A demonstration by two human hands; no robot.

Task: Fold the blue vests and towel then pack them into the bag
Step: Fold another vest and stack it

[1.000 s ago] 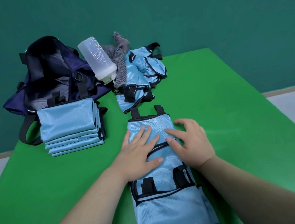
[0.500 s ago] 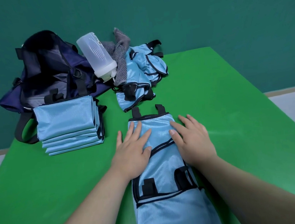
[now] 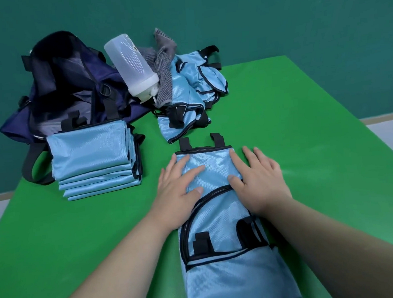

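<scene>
Navy bag — open, grey inside

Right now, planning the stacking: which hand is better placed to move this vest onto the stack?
Likely left hand: the stack lies on its side; right hand would reach across the vest.

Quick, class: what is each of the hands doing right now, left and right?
Left hand: open, fingers straight, pressing flat on the blue vest.
Right hand: open, fingers straight, pressing flat on the same vest.
</scene>
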